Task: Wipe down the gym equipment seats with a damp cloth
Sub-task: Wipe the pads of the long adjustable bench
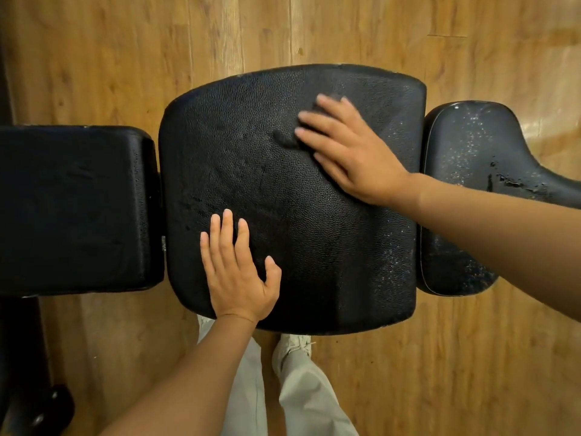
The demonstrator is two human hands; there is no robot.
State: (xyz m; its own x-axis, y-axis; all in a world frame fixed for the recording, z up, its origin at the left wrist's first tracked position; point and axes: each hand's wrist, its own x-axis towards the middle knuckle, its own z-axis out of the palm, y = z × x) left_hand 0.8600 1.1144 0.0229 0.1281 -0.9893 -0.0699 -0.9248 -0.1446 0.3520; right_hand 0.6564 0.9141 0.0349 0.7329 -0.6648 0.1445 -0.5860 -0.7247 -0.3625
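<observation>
A wide black textured seat pad (314,247) fills the middle of the view. My left hand (239,272) lies flat on its near left part, fingers straight and together. My right hand (349,149) presses flat on the pad's far right part, over a dark cloth (284,140). Only small dark bits of the cloth show past the fingertips and at the far side of the hand. The pad's right side looks speckled with wet spots.
A black backrest pad (72,209) adjoins the seat on the left. A narrower black pad (465,196), worn and speckled, adjoins on the right. Wooden floor (125,58) surrounds the bench. My light trousers and a pale shoe (292,350) stand below the seat's near edge.
</observation>
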